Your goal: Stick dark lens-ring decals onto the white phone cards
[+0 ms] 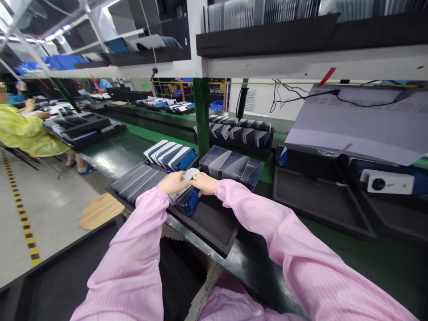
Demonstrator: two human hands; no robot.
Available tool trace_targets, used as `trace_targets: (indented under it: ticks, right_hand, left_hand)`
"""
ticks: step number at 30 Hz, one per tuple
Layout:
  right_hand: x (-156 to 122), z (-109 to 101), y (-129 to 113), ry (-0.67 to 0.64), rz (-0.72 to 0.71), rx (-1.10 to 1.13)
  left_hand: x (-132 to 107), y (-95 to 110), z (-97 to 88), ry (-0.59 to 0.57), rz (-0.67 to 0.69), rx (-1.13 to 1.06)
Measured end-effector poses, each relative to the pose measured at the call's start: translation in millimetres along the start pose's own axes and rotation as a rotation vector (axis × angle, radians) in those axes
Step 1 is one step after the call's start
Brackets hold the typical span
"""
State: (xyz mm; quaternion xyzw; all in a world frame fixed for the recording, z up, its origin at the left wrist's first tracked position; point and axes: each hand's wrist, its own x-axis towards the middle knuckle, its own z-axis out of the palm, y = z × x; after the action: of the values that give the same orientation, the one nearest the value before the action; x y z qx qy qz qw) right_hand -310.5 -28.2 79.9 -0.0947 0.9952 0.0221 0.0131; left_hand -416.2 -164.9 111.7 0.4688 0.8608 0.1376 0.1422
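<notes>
Both my hands meet over a black tray [214, 232] in the middle of the view. My left hand [174, 182] and my right hand [204, 183] are closed together on a small white piece [191, 174] held above a short stack of blue-edged flat parts [187, 200]. Pink sleeves cover both arms. To the left in the same tray lies a fanned row of dark flat parts [137, 180]. Behind my hands stand a leaning row of white and blue parts [172, 155] and a fanned dark row [232, 165].
A green post [201, 113] rises behind the trays on the green belt [133, 142]. Empty black trays [317, 200] lie to the right, under a tilted grey board [361, 125]. A person in a yellow coat [26, 133] works at far left. A round wooden stool [100, 209] stands below.
</notes>
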Motion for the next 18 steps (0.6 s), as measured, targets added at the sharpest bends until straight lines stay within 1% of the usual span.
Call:
trace_targets:
  ticks: [2, 3, 9, 11, 13, 14, 16, 18]
  right_hand:
    - [0.7, 1.7, 0.0, 0.018, 0.002, -0.015]
    - [2.7, 2.6, -0.1, 0.027, 0.012, -0.019]
    - [29.9, 8.9, -6.6, 0.070, 0.097, 0.029]
    - [30.5, 14.5, -9.8, 0.113, 0.122, 0.042]
    - [23.6, 24.6, -12.4, 0.181, 0.176, 0.095]
    - [18.6, 31.3, -13.2, 0.239, 0.234, 0.191]
    - [9.0, 46.1, -12.4, 0.370, 0.394, 0.485]
    - [3.4, 59.3, -8.3, 0.450, 0.534, 0.755]
  left_hand:
    - [6.2, -6.0, -3.7, 0.075, -0.015, -0.014]
    - [9.1, -8.1, -3.3, 0.093, -0.023, -0.020]
    - [17.0, -14.4, 6.8, 0.060, -0.020, -0.068]
    - [17.2, -15.7, 8.6, 0.073, -0.017, -0.072]
    - [17.4, -16.7, 11.0, 0.086, -0.017, -0.066]
    - [17.5, -17.1, 12.6, 0.090, -0.015, -0.060]
    - [17.8, -17.5, 16.3, 0.096, -0.006, -0.042]
    - [18.7, -17.0, 20.2, 0.096, 0.017, -0.016]
